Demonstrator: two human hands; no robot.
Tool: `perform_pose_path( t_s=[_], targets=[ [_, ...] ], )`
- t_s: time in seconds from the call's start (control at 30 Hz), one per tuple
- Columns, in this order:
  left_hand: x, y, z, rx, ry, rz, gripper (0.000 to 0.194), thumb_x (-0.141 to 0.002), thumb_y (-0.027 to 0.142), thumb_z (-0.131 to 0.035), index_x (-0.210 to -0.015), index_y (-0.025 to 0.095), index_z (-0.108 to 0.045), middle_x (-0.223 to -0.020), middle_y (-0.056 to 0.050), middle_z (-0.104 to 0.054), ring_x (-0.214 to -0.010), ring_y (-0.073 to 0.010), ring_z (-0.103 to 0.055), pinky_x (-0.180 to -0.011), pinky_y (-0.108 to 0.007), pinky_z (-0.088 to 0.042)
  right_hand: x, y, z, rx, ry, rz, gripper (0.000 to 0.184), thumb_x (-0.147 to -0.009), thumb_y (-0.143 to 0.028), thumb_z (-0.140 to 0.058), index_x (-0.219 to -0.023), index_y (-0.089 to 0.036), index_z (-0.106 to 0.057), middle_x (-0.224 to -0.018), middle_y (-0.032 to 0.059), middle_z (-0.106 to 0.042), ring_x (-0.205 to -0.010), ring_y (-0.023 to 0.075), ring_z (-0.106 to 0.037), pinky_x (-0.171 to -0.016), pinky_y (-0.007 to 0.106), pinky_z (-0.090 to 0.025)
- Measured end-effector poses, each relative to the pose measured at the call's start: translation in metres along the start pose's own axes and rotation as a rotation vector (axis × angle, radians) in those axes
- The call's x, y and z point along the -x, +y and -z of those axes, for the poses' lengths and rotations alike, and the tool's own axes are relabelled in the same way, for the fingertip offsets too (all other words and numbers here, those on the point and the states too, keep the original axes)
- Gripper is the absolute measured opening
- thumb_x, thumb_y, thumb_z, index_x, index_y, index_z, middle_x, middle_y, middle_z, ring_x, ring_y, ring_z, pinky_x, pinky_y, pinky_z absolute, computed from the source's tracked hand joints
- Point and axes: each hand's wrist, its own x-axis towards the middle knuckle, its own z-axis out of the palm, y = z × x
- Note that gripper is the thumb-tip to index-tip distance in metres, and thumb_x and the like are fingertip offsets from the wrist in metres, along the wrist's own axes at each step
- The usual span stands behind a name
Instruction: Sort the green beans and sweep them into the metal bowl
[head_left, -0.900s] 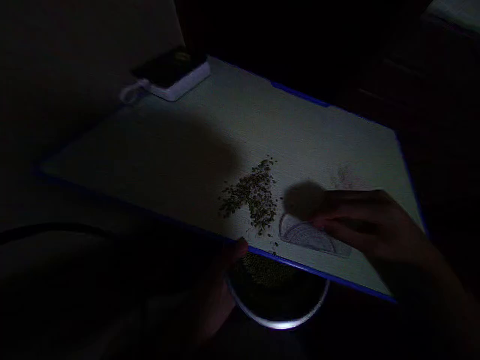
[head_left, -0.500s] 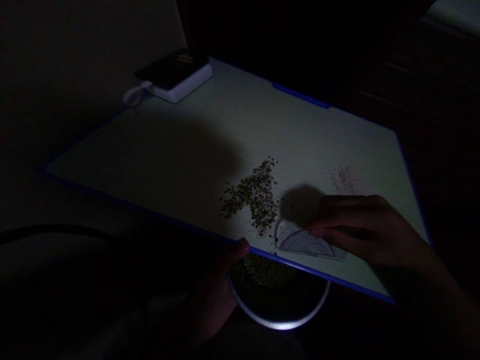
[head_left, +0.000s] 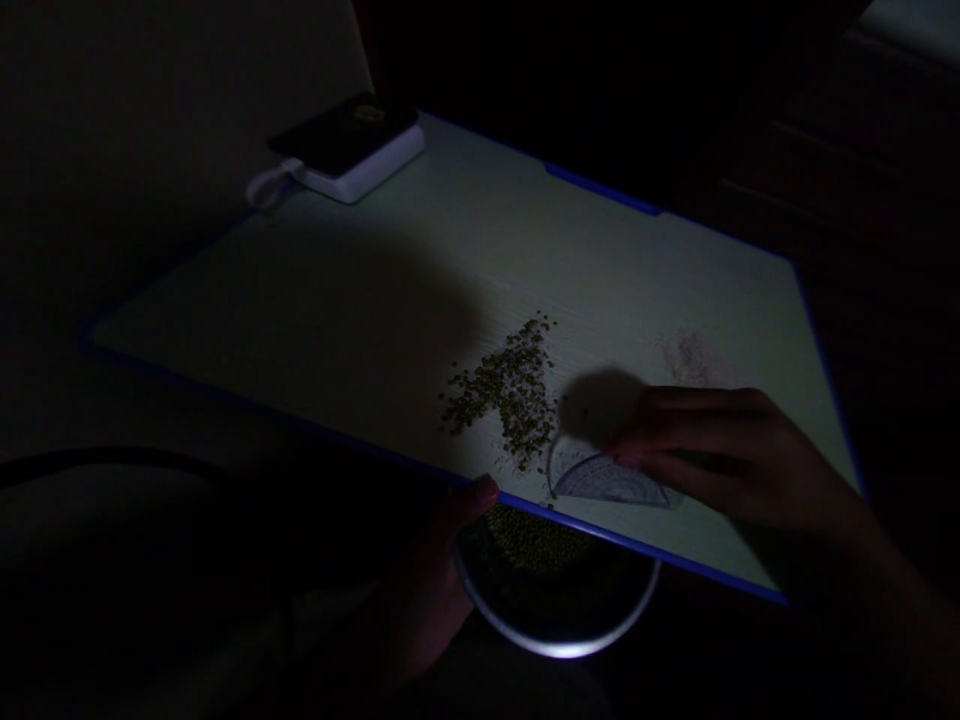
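Note:
The scene is very dark. My right hand point(head_left: 720, 455) pinches a clear plastic protractor point(head_left: 607, 478) that stands on its straight edge on a pale table point(head_left: 420, 260) with a blue rim, just right of a pile of small green beans point(head_left: 510, 390). My left hand point(head_left: 439, 590) grips a metal bowl point(head_left: 559, 600) held under the table's near edge, thumb at the rim. More green beans lie in the bowl.
A white box with a dark phone-like slab point(head_left: 349, 150) on top and a white cord loop sits at the table's far left corner. A faint pinkish smear point(head_left: 686, 355) marks the table to the right. Everything beyond the table is black.
My right hand has slid the protractor a little left toward the beans and tipped it more upright. The bowl and left hand have stayed put.

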Motion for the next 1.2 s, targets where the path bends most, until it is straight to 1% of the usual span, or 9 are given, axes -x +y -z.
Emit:
perform_pose_path(
  t_s=[0.13,0.27,0.5,0.7,0.83,0.93,1.07,1.13,1.2],
  targets=[
    [0.0,0.001,0.0,0.026,0.032,0.009,0.022,-0.094,0.035,-0.065,-0.103,0.026,-0.083,-0.103,-0.001,-0.086,-0.124,-0.0271,-0.069,-0.119,-0.041,-0.037,0.001,0.0,0.001,-0.014,-0.022,0.01,0.013,-0.1,-0.019,-0.063,-0.105,-0.016,-0.074,-0.089,0.0063,-0.074,-0.08,0.012,-0.07,-0.07,0.022,-0.052],
    [0.0,0.0,0.002,-0.001,0.036,0.025,0.025,-0.093,0.038,-0.066,-0.102,0.022,-0.083,-0.104,-0.005,-0.086,-0.124,-0.0298,-0.069,-0.12,-0.044,-0.036,0.001,-0.002,0.001,-0.03,-0.028,0.013,0.013,-0.1,-0.018,-0.063,-0.106,-0.015,-0.074,-0.091,0.0074,-0.075,-0.081,0.0126,-0.071,-0.07,0.022,-0.053],
    [-0.001,-0.001,0.003,0.015,0.021,0.018,0.033,-0.096,0.036,-0.062,-0.123,0.022,-0.076,-0.125,-0.006,-0.08,-0.134,-0.0288,-0.061,-0.121,-0.045,-0.034,-0.003,-0.004,-0.001,-0.053,-0.029,0.014,0.013,-0.1,-0.017,-0.063,-0.105,-0.014,-0.074,-0.085,0.0053,-0.072,-0.076,0.0104,-0.068,-0.068,0.021,-0.051],
    [-0.002,-0.004,0.009,0.009,0.046,-0.011,0.03,-0.098,0.038,-0.059,-0.114,0.022,-0.078,-0.113,-0.006,-0.084,-0.132,-0.029,-0.063,-0.121,-0.046,-0.034,-0.004,-0.005,-0.003,-0.071,-0.028,0.018,0.013,-0.1,-0.018,-0.062,-0.106,-0.016,-0.074,-0.085,0.0047,-0.073,-0.076,0.0111,-0.069,-0.067,0.022,-0.053],
    [-0.001,-0.001,0.005,0.001,0.063,0.006,0.028,-0.096,0.037,-0.061,-0.114,0.024,-0.079,-0.115,-0.004,-0.083,-0.128,-0.0276,-0.066,-0.119,-0.042,-0.037,-0.002,-0.004,-0.001,-0.088,-0.036,0.017,0.013,-0.099,-0.017,-0.063,-0.106,-0.018,-0.074,-0.087,0.0045,-0.075,-0.076,0.0115,-0.07,-0.066,0.023,-0.054],
    [0.001,0.002,0.0,-0.009,0.023,-0.002,0.021,-0.093,0.035,-0.066,-0.102,0.025,-0.082,-0.11,-0.002,-0.085,-0.127,-0.0271,-0.067,-0.117,-0.039,-0.04,0.002,-0.004,0.006,-0.008,0.035,-0.042,0.014,-0.098,-0.018,-0.064,-0.105,-0.022,-0.075,-0.089,0.0042,-0.077,-0.078,0.0148,-0.073,-0.066,0.026,-0.055],
    [0.002,0.003,-0.001,0.012,0.018,-0.012,0.021,-0.091,0.034,-0.068,-0.106,0.026,-0.082,-0.107,-0.001,-0.085,-0.126,-0.0279,-0.068,-0.117,-0.042,-0.041,0.01,-0.007,0.021,0.133,0.21,-0.169,0.018,-0.095,-0.018,-0.066,-0.102,-0.031,-0.075,-0.087,-0.0002,-0.078,-0.078,0.0191,-0.074,-0.065,0.03,-0.056],
    [0.002,0.002,0.0,0.035,0.033,-0.005,0.023,-0.091,0.034,-0.068,-0.108,0.026,-0.082,-0.111,-0.001,-0.084,-0.126,-0.0281,-0.068,-0.118,-0.042,-0.04,0.012,-0.011,0.024,0.149,0.201,-0.171,0.018,-0.096,-0.019,-0.066,-0.103,-0.032,-0.074,-0.089,-0.0002,-0.078,-0.079,0.0194,-0.074,-0.065,0.03,-0.056],
    [0.001,0.002,0.0,0.048,0.014,0.011,0.025,-0.093,0.034,-0.066,-0.111,0.025,-0.081,-0.116,-0.002,-0.083,-0.126,-0.0284,-0.068,-0.118,-0.044,-0.039,0.011,-0.016,0.023,0.13,0.136,-0.133,0.018,-0.095,-0.018,-0.065,-0.106,-0.029,-0.073,-0.093,0.0022,-0.078,-0.082,0.0191,-0.074,-0.066,0.029,-0.056]
  ],
)
